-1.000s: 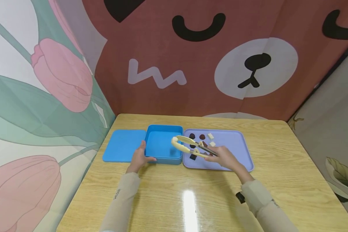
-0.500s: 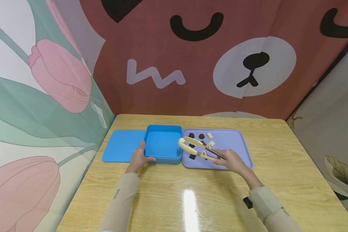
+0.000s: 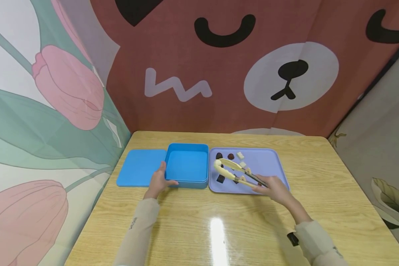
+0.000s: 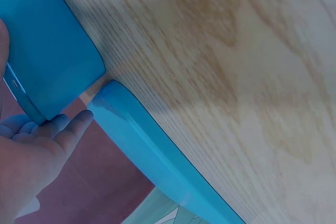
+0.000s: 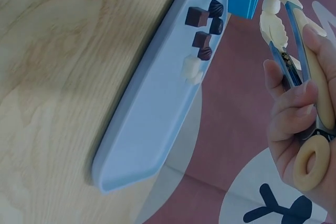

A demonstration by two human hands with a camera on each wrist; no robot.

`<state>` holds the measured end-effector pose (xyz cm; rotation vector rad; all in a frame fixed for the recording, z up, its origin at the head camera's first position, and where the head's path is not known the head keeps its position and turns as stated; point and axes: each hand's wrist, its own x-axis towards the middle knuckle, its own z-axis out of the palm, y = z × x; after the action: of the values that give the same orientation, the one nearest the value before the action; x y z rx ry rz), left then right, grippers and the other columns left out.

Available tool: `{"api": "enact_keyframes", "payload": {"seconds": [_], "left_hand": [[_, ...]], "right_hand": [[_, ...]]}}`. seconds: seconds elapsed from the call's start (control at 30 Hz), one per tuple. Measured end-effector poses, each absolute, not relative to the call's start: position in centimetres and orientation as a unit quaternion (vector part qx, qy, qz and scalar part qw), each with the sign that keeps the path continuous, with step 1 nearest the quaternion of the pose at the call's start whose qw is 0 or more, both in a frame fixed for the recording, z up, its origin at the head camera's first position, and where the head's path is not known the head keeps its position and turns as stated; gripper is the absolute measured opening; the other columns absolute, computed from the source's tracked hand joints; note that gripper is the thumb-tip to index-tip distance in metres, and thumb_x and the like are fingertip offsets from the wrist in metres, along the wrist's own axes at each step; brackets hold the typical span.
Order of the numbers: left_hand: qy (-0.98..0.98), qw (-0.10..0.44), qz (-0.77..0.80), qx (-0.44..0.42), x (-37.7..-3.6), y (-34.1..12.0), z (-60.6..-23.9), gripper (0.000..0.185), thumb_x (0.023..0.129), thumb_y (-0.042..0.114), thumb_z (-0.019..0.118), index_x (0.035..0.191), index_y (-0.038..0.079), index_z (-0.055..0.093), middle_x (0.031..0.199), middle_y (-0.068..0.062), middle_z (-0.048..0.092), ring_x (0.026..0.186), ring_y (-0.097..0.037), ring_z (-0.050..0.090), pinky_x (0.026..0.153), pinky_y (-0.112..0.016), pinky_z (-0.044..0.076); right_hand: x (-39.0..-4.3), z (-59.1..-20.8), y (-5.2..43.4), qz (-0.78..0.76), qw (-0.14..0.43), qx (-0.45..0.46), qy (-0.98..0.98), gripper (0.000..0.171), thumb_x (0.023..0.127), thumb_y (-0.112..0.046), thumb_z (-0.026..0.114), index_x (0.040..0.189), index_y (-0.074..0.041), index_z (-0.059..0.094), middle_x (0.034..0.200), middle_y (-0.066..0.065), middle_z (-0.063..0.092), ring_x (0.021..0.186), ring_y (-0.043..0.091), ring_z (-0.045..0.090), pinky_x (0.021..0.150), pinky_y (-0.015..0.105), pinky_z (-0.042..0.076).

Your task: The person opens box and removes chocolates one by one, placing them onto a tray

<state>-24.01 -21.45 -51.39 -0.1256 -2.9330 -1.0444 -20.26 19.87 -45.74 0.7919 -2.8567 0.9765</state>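
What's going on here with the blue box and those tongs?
A person sits at a wooden table. The left hand holds the near corner of an open blue box, which looks empty; its lid lies flat beside it. The right hand grips cream tongs, tips held over a lilac tray scattered with small brown and white chocolate pieces. The tongs appear to hold nothing.

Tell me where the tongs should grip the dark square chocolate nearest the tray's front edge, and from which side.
Judged from the head view: bring the tongs down from above, closing on two opposite flat sides of the square chocolate. It lies flat on the lavender tray, apart from the other pieces, so both sides seem clear.
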Motion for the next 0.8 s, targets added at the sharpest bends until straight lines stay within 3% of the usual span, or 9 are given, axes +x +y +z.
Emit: {"api": "enact_keyframes", "payload": {"seconds": [0.5, 0.8], "left_hand": [[-0.943, 0.012, -0.331, -0.034, -24.2, -21.4, -51.8, 0.106, 0.062, 0.027, 0.081, 0.137, -0.012, 0.017, 0.141, -0.028, 0.015, 0.127, -0.041, 0.02, 0.1, -0.048, 0.026], [-0.943, 0.009, -0.332, -0.032, -24.3, -21.5, -51.9, 0.106, 0.062, 0.028, 0.081, 0.138, -0.011, 0.017, 0.142, -0.027, 0.015, 0.127, -0.041, 0.02, 0.101, -0.047, 0.025]], "right_hand": [[-19.0, -46.4, 21.9, 0.313, -0.024, 0.208, -0.926, 0.055, 0.082, -0.026, 0.065, 0.121, 0.009, 0.051, 0.073, -0.003, 0.058, 0.04, 0.002, 0.025, 0.037, 0.021, 0.031], [-18.2, -46.3, 23.0, 0.31, -0.027, 0.19, -0.931, 0.057, 0.083, -0.028, 0.064, 0.124, 0.01, 0.048, 0.067, -0.002, 0.057, 0.038, 0.002, 0.021, 0.035, 0.021, 0.029]]}}
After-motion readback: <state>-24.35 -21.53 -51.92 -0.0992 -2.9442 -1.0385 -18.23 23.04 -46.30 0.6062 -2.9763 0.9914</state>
